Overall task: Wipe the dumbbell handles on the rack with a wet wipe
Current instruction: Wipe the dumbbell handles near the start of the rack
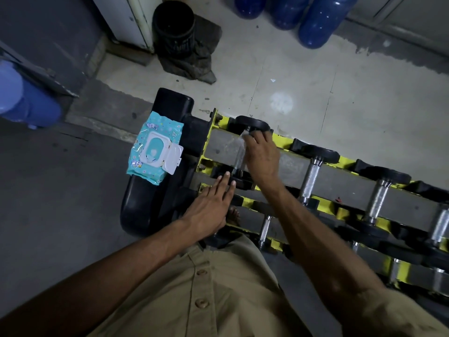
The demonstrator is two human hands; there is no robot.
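So, rack [291, 164]: runs frame ctr to lower right edge, handles lying across it.
1st handle [236, 167]: frame ctr; long axis near-to-far, far end tipped slightly right.
R hand [261, 158]: curled over it, gripping wet wipe [240, 147].
L hand [211, 205]: flat, fingers straight, resting at handle's near end.
Next handle [312, 175]: right of R hand, parallel; R nearer, L well apart.
Wipe pack [154, 148]: left of ctr, lid open.

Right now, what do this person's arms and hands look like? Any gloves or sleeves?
The left hand and right hand are bare: no gloves, rings or watch in view. Forearms are uncovered. The person wears a tan buttoned shirt; its short sleeve shows on the right arm.
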